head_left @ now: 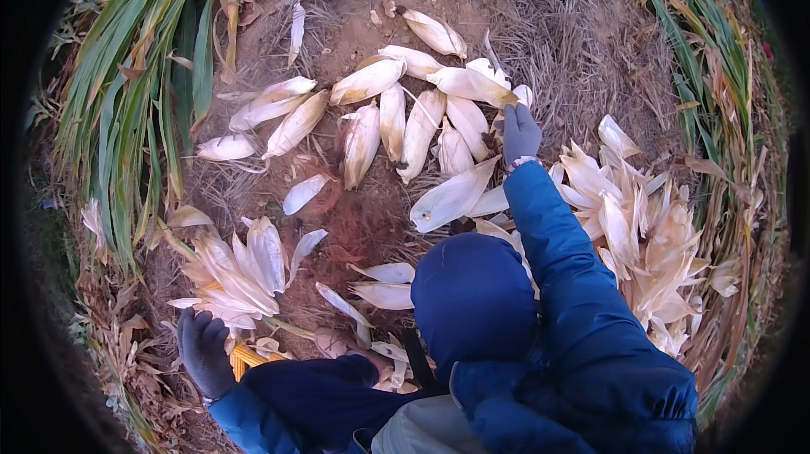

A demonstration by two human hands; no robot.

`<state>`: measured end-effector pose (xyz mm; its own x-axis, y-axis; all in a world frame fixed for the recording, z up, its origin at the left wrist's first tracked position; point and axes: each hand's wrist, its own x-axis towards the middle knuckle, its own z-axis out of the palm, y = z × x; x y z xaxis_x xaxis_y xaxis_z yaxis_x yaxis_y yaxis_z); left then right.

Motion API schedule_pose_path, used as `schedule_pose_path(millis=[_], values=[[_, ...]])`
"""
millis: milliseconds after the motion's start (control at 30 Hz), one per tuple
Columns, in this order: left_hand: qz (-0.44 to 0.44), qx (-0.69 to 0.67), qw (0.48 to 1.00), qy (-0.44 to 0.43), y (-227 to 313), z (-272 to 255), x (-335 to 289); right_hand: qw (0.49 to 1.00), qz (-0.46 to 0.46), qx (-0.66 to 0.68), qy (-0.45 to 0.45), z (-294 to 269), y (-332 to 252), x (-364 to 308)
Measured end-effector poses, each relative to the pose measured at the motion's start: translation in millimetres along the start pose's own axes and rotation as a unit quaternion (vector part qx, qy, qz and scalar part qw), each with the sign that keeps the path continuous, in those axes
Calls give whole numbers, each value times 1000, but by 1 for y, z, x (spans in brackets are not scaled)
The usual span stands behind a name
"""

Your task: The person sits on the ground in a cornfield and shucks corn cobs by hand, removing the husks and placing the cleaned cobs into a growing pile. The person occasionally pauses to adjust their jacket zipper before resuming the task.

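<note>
My right hand [521, 135], in a grey glove, reaches out to the far side of a loose pile. Its fingers close on the brownish end of a pale, husked ear of corn [472, 85]. More ears in their husks [422, 133] lie around and below that one. Low at the left, my left hand [205, 354], gloved too, has its fingers stretched out and apart from the ground. Beside it shows a bare yellow corn cob [251, 359], partly hidden by dark cloth. Stripped husks [240, 272] fan out just beyond this hand.
A large heap of dry husks [629, 226] lies to the right of my right arm. Long green leaves [135, 99] hang at the upper left, with more green stalks [713, 57] at the right. Brown soil [354, 19] and dry straw cover the ground. Rounded navy cloth [475, 317] hides the near middle.
</note>
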<state>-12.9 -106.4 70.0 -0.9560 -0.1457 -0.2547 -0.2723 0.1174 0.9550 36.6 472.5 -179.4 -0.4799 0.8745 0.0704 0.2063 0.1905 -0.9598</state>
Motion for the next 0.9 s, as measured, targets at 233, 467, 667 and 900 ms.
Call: schedule_pose_path(millis=[233,467,667,900], values=[[-27,-44,998,20,11,14,-4,963,24,-182,196,-85,-2,10],[-14,4,1000,-28,12,24,-1,890,-30,-344,-299,21,24,-38],[-4,47,999,-24,13,27,-7,828,156,-436,-315,56,1,-65],[-31,74,996,-33,14,34,-7,928,145,-249,-235,34,17,-87]])
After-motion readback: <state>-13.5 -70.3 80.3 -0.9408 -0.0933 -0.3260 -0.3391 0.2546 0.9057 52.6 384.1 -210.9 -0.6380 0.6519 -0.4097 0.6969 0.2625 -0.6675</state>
